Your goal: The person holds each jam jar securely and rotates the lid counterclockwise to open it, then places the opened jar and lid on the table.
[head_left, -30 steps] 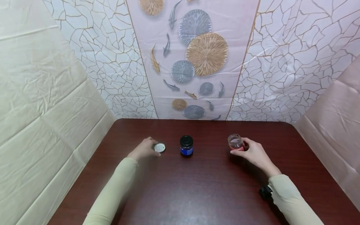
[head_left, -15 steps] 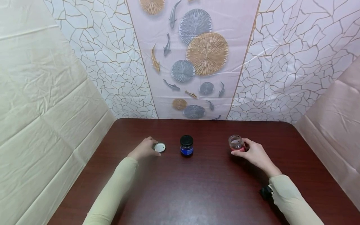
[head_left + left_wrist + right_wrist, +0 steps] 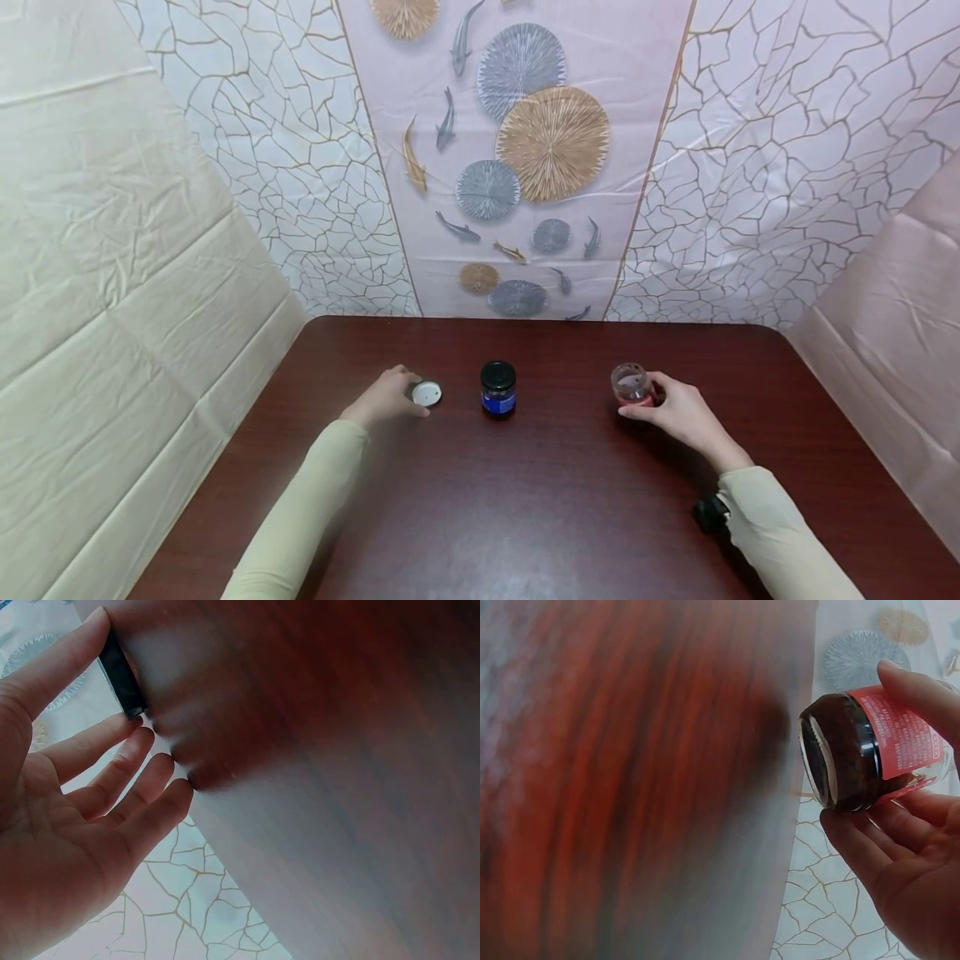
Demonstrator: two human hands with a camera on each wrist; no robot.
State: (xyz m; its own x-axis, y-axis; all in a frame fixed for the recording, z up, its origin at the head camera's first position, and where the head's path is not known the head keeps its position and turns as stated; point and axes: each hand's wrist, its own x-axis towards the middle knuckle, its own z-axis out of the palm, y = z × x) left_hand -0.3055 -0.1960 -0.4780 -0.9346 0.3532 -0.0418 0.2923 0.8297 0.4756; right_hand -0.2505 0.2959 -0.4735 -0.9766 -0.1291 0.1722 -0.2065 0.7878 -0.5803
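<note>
Tabletop (image 3: 517, 500): dark red-brown wood grain, rounded far corners, diffuse glare toward near edge. Beyond far edge: crackle-patterned backdrop (image 3: 765, 167), central fish-and-disc panel (image 3: 480, 158). Left side: creased cream drape (image 3: 127, 300).

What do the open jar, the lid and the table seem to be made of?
Open jar: most likely clear, glossy glass; it is see-through near the mouth and catches bright highlights.
Lid: probably coated metal, pale inside with a dark rim, though plastic can't be ruled out.
Table: reddish-brown wood or wood-look laminate, satin finish; it shows streaky grain and a soft reflection.
</note>
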